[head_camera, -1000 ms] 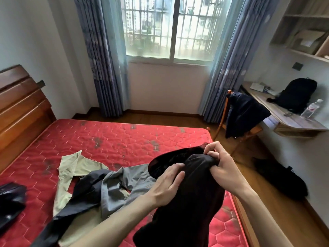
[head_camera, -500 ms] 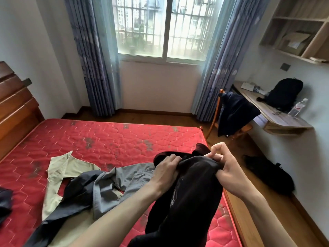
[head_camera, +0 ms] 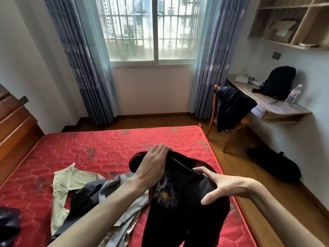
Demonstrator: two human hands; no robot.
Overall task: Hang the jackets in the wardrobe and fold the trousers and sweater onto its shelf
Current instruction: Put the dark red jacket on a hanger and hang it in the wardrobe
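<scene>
Left hand [head_camera: 153, 168] fingers grip black garment [head_camera: 183, 202] top edge; right hand [head_camera: 219, 184] fingers spread, pressing its side.

A home bedroom: red mattress [head_camera: 110, 148], curtained window [head_camera: 151, 29], wall desk [head_camera: 277, 106].

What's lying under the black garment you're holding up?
Under the black garment lie grey clothes and the red mattress. Whatever sits directly beneath its hanging folds is covered.
</scene>
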